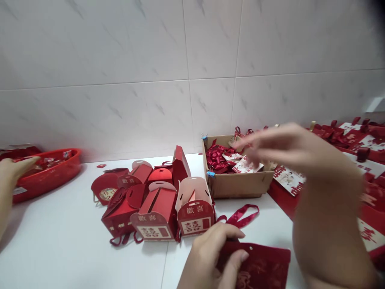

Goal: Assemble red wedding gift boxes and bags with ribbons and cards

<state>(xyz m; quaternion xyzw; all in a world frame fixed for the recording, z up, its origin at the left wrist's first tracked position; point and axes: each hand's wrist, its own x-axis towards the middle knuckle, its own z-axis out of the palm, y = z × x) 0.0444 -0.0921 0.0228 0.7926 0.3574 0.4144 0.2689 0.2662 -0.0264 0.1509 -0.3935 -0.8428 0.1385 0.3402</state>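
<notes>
At the lower centre of the head view, a red bag [264, 261] is pinched by the left hand [207, 257]; no ribbon is seen through its top hole. At centre right, the right hand [279, 146] is blurred over a cardboard box [240, 186] of ribbons [215, 160] and cards [244, 165]; its grip cannot be told. Bags with loops [371, 196] at the right edge seem done, partly hidden by the forearm [327, 216]. Mid-frame, the worktop [75, 241] is crowded by gift boxes [147, 218] and a loose ribbon [233, 220].

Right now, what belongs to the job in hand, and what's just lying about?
Job, likely:
- dark red packaging, held by left hand
- carton of ribbons and cards, apparently below right hand

Seemingly lying about:
- red gift boxes
- red bags at right
- small red packet
</notes>
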